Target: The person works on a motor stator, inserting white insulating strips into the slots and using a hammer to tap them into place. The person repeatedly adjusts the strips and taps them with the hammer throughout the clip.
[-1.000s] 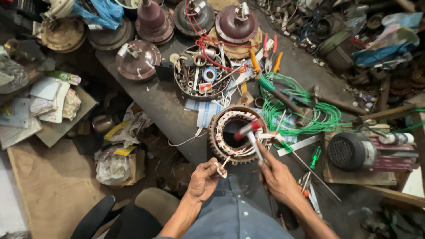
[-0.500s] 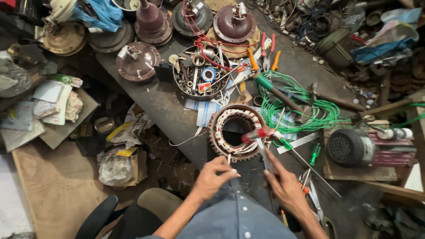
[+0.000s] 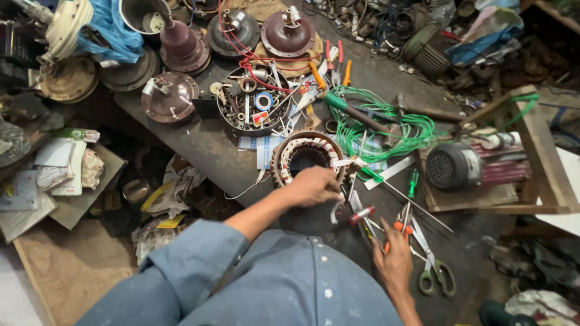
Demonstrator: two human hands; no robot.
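Note:
A round wound stator [image 3: 306, 154] with copper coils and white sleeving sits on the dark workbench [image 3: 205, 145] in front of me. My left hand [image 3: 314, 186] rests on its near rim, fingers curled on the winding and a white strip. My right hand [image 3: 394, 261] lies lower right on the bench, fingers down among hand tools, touching an orange-handled tool [image 3: 396, 229]. A red-tipped screwdriver [image 3: 361, 214] lies between the hands. Green-handled scissors [image 3: 436, 274] lie just right of my right hand.
A bowl of small parts [image 3: 254, 102] stands behind the stator. Green wire coil [image 3: 386, 127], a hammer and pliers lie to the right. A grey motor [image 3: 453, 166] sits on a wooden stand. Several fan motor housings [image 3: 172, 96] fill the back; papers and scraps lie at left.
My left hand has moved up onto the stator's rim. My right hand has left the red-tipped tool and dropped to the bench among the tools at lower right.

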